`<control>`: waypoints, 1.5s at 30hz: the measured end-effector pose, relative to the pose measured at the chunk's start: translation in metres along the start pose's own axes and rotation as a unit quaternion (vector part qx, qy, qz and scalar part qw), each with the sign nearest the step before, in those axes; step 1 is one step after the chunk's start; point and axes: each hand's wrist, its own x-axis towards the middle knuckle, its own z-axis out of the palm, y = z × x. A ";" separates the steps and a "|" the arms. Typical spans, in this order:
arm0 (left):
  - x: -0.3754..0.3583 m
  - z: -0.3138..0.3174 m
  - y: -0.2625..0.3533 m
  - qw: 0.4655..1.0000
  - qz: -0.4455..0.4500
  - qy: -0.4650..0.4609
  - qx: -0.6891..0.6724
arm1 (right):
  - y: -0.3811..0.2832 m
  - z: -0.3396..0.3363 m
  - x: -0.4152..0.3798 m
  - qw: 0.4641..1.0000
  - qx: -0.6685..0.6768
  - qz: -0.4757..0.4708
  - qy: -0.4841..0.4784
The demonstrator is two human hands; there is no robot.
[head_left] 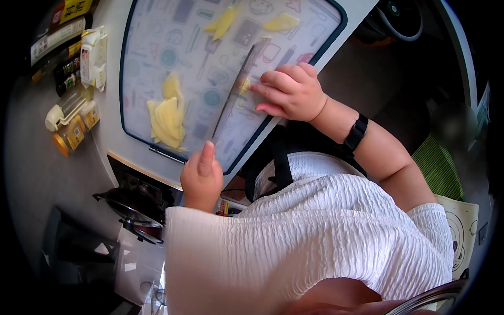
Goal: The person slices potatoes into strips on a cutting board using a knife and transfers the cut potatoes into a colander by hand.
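My left hand (202,176) is closed at the near end of a kitchen knife (232,94), one finger stretched up toward the blade. The handle is hidden inside the hand. Seen nearly edge-on, the dark blade slants away over a patterned cutting board (210,58). Right beside the blade, the fingertips of my right hand (291,92) press a small yellow potato piece (244,85), mostly covered by the fingers. A heap of potato slices (168,118) lies left of the knife. More slices (223,22) and another slice (282,22) rest at the board's far side.
The board sits on a white counter (107,121). Several bottles and jars (76,131) and a white pack (93,58) stand along the left. A dark lidded pan (134,205) is at lower left. A green mesh item (438,165) is at the right.
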 end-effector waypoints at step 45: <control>0.014 -0.015 -0.002 1.000 -0.003 0.018 0.002 | -0.001 0.000 -0.002 0.999 -0.030 0.004 -0.019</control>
